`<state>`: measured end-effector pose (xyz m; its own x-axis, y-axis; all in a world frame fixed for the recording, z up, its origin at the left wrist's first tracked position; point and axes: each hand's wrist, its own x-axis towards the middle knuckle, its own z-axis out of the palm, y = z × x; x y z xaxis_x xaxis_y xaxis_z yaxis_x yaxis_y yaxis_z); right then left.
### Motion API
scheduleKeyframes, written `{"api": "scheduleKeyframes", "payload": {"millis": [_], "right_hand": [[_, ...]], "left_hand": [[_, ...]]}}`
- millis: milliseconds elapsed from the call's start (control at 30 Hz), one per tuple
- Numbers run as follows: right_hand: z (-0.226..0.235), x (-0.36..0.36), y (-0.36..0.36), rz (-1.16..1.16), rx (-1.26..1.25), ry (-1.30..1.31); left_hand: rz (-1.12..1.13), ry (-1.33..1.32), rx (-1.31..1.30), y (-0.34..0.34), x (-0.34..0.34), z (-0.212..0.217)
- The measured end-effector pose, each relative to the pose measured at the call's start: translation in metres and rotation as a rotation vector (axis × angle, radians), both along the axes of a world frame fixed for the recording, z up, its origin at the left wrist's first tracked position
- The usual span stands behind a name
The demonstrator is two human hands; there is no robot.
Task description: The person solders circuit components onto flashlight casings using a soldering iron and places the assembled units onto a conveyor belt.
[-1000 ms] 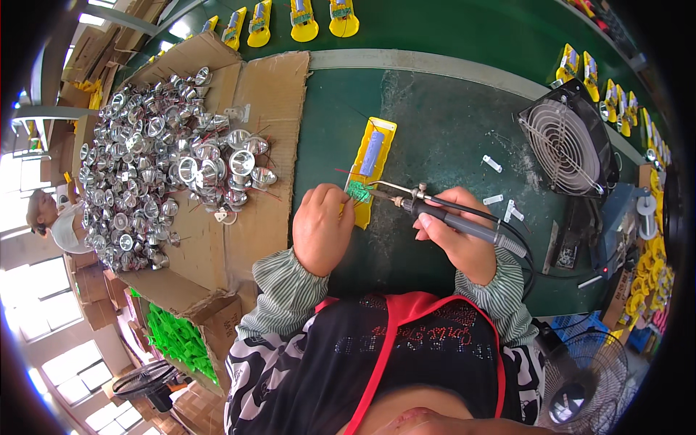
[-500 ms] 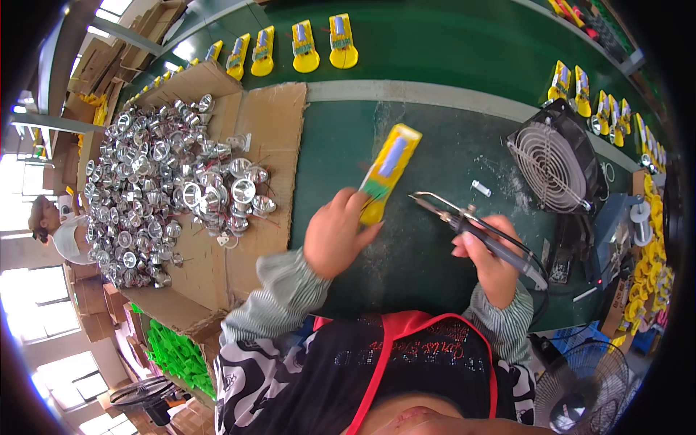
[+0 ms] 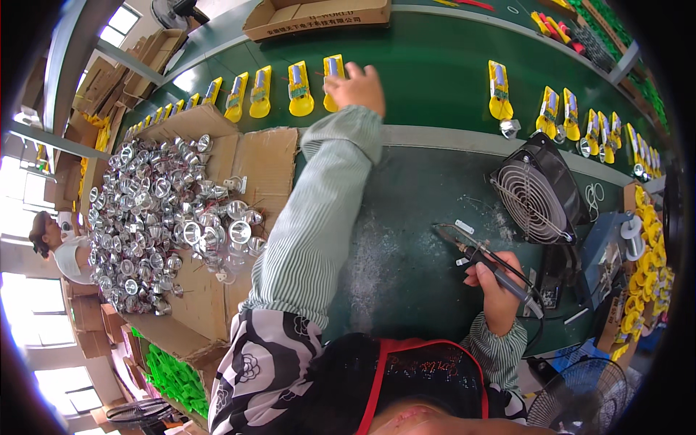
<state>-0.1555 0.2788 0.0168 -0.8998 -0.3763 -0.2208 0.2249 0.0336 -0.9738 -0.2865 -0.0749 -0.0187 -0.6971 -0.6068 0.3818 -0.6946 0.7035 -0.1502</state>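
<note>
My left hand [image 3: 357, 88] reaches far out over the green belt, holding nothing I can see. Its fingers are apart, with the thumb side over the edge of a yellow torch housing [image 3: 333, 100]. I cannot tell whether they touch. My right hand [image 3: 500, 290] is wrapped round a soldering iron [image 3: 500, 274], its tip pointing to the upper left above the bench [image 3: 406, 210]. Near the tip lies a small white part [image 3: 464, 227]. Farther right on the belt, another yellow housing [image 3: 499, 98] lies with a silver reflector [image 3: 510, 128] at its lower end.
An open cardboard box [image 3: 279, 156] full of silver reflectors [image 3: 148, 217] stands left. At right are a square black fan [image 3: 533, 192], a solder spool [image 3: 633, 235] and yellow parts [image 3: 649, 268]. A shallow carton [image 3: 319, 22] sits beyond the belt.
My left hand has left the bench and stretched forward to the belt, without the yellow housing it held. Another housing now shows on the belt at right. The soldering iron stays in my right hand.
</note>
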Motion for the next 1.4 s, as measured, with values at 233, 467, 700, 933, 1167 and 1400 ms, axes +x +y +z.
{"api": "scheduleKeyframes", "payload": {"millis": [233,467,700,933,1167,1400], "right_hand": [[0.002,0.001,-0.007,0.051,-0.022,-0.022],[0.006,0.013,-0.014,0.083,-0.057,0.025],[0.007,0.021,-0.006,0.065,-0.032,0.052],[0.008,0.024,-0.009,0.095,-0.045,0.09],[0.012,0.03,-0.015,0.133,-0.06,0.07],[0.015,0.039,-0.024,0.254,-0.088,0.092]], "left_hand": [[-0.102,-0.111,0.203,-0.029,0.038,-0.001],[-0.256,0.011,0.204,-0.032,0.051,-0.021],[-0.349,-0.004,-0.02,0.015,0.105,-0.003],[-0.602,-0.201,-0.032,0.116,0.268,0.015],[-0.698,-0.008,0.321,0.12,0.323,0.049],[-0.133,0.052,0.106,-0.011,0.319,0.03]]}}
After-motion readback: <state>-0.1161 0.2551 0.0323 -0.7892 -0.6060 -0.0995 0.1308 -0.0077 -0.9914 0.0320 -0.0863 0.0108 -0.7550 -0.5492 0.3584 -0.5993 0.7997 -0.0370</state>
